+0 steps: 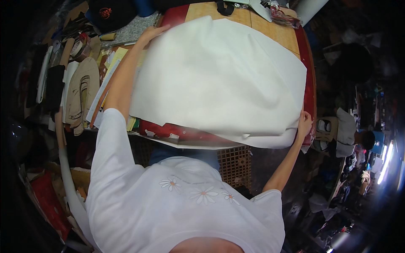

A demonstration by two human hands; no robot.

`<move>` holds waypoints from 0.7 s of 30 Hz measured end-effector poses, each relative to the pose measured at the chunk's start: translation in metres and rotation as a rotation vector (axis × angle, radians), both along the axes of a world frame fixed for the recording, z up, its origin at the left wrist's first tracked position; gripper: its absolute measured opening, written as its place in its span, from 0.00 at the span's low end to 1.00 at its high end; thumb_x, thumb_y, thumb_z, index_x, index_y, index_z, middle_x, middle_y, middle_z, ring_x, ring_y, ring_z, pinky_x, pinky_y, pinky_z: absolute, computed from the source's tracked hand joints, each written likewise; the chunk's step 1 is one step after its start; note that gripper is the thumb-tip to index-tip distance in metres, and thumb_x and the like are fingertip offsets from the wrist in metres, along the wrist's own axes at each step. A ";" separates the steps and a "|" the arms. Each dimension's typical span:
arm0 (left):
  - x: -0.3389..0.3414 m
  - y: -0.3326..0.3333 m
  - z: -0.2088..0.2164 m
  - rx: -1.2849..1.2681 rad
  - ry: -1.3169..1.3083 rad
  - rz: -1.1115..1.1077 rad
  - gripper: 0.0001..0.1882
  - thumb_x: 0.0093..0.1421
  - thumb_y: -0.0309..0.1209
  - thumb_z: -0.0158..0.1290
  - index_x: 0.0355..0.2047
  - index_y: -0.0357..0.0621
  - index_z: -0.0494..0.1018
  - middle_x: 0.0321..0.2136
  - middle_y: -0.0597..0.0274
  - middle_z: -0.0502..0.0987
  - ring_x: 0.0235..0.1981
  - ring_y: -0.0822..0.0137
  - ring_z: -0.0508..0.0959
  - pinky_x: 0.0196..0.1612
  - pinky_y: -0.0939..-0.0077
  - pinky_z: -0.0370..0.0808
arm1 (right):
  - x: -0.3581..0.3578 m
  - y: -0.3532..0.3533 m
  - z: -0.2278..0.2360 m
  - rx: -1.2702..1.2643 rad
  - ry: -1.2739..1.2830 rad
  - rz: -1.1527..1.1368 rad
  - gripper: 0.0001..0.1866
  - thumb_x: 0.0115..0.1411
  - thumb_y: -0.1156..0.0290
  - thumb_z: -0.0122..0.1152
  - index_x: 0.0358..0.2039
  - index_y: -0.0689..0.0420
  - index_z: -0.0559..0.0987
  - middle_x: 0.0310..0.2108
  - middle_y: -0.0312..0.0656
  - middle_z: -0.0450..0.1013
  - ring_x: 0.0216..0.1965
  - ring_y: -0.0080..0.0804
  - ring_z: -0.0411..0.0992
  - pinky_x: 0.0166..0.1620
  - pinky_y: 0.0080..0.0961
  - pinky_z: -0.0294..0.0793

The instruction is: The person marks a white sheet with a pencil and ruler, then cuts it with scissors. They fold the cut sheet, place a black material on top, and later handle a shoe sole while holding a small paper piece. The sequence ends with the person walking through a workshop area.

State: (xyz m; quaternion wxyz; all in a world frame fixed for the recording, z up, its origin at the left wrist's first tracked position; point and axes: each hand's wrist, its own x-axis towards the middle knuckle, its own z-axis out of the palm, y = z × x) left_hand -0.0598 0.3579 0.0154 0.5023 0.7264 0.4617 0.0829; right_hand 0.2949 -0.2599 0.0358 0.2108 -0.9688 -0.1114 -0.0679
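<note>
One large white flexible sheet [211, 80] covers much of one red-bordered table with a tan wooden top [274, 27]. At the sheet's edges are one bare left hand [152, 33] and one bare right hand [305, 123], two altogether. On the sheet's near side are one white short-sleeved shirt [185, 223], three printed white daisies with orange centres [204, 196] and one brown square-holed panel [236, 164].

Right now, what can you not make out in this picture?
In the head view:
- table: middle hidden under the white sheet.
- right hand: too small to tell its exact grip.
- blue object: cut off by the top edge.
- clutter at far right: too dark and blurred.
</note>
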 end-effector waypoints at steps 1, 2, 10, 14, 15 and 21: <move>0.003 -0.005 0.009 0.058 0.078 -0.035 0.37 0.44 0.61 0.59 0.36 0.33 0.76 0.32 0.48 0.78 0.34 0.60 0.79 0.39 0.71 0.74 | -0.002 0.013 0.006 -0.056 -0.017 -0.012 0.22 0.58 0.48 0.53 0.45 0.51 0.77 0.42 0.44 0.76 0.44 0.45 0.73 0.46 0.40 0.69; 0.003 -0.013 0.016 0.048 -0.017 -0.056 0.32 0.45 0.56 0.61 0.34 0.35 0.76 0.31 0.51 0.78 0.34 0.63 0.78 0.38 0.73 0.74 | -0.004 0.024 0.009 -0.110 -0.050 -0.009 0.23 0.57 0.47 0.53 0.45 0.50 0.77 0.42 0.43 0.76 0.44 0.47 0.72 0.46 0.41 0.69; 0.011 -0.165 0.029 0.704 -0.499 -0.698 0.09 0.43 0.21 0.60 0.25 0.42 0.72 0.38 0.60 0.76 0.43 0.62 0.74 0.45 0.71 0.69 | 0.010 0.076 0.003 -0.055 -0.027 0.126 0.25 0.55 0.47 0.57 0.44 0.54 0.77 0.42 0.45 0.75 0.45 0.42 0.72 0.45 0.37 0.69; -0.001 -0.237 0.018 0.525 -0.464 -0.815 0.10 0.51 0.30 0.59 0.30 0.42 0.71 0.47 0.56 0.69 0.46 0.57 0.71 0.45 0.67 0.70 | 0.009 0.087 -0.004 -0.031 -0.078 0.225 0.24 0.51 0.49 0.63 0.38 0.57 0.79 0.39 0.46 0.75 0.40 0.40 0.73 0.45 0.34 0.70; 0.000 -0.246 0.016 0.428 -0.395 -0.711 0.11 0.52 0.32 0.59 0.31 0.41 0.70 0.46 0.55 0.69 0.46 0.58 0.71 0.43 0.66 0.71 | 0.007 0.088 -0.006 -0.012 -0.084 0.219 0.23 0.51 0.50 0.64 0.37 0.58 0.79 0.38 0.46 0.75 0.39 0.39 0.73 0.44 0.33 0.70; 0.030 -0.253 0.006 0.231 -0.487 -0.021 0.28 0.51 0.27 0.62 0.52 0.41 0.65 0.39 0.58 0.71 0.36 0.68 0.74 0.38 0.79 0.74 | 0.017 0.088 -0.017 0.178 0.051 0.259 0.19 0.50 0.57 0.67 0.33 0.61 0.79 0.30 0.42 0.76 0.33 0.32 0.73 0.42 0.28 0.70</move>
